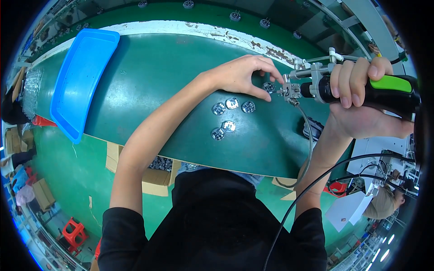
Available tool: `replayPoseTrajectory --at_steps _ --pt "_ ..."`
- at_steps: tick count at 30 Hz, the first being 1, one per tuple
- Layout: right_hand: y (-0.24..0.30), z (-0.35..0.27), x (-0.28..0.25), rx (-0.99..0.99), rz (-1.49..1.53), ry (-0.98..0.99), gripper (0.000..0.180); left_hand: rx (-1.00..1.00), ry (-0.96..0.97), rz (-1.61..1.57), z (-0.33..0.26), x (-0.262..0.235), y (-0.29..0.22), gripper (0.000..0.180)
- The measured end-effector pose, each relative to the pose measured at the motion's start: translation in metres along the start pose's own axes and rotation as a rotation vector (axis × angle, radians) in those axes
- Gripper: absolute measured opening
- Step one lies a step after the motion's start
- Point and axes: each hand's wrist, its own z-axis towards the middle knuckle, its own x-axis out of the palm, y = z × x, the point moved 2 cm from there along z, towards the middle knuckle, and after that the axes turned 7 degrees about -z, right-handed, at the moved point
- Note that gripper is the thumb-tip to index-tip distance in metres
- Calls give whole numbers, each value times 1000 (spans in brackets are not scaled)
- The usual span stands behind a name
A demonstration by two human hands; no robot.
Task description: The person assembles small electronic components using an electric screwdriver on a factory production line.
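Note:
My right hand [357, 101] is wrapped round the black handle of a power screwdriver [391, 92] with a green panel. Its metal head [291, 90] points left, the tip close to a small round metal part [268, 87]. My left hand [244, 77] curves about that part, thumb on its near side and fingers on its far side. Whether the tip touches the part I cannot tell. Several similar round parts [232, 103] lie loose on the green tabletop [190, 122], just below the left hand.
A blue tray [83, 81] lies at the left of the table. Beyond the white ledge [194, 28], more round parts [235, 16] rest on a green strip. An open carton [156, 183] of small parts stands below the front edge. A black cable [312, 176] runs beside my right arm.

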Motion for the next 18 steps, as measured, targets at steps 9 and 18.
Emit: replayPoseTrajectory --at_steps 9,18 --pt "-21 -1 -12 40 -57 -99 110 11 -4 248 -2 7 10 34" --pt "-31 -1 -8 104 -19 -134 112 13 -20 257 -2 7 11 33"
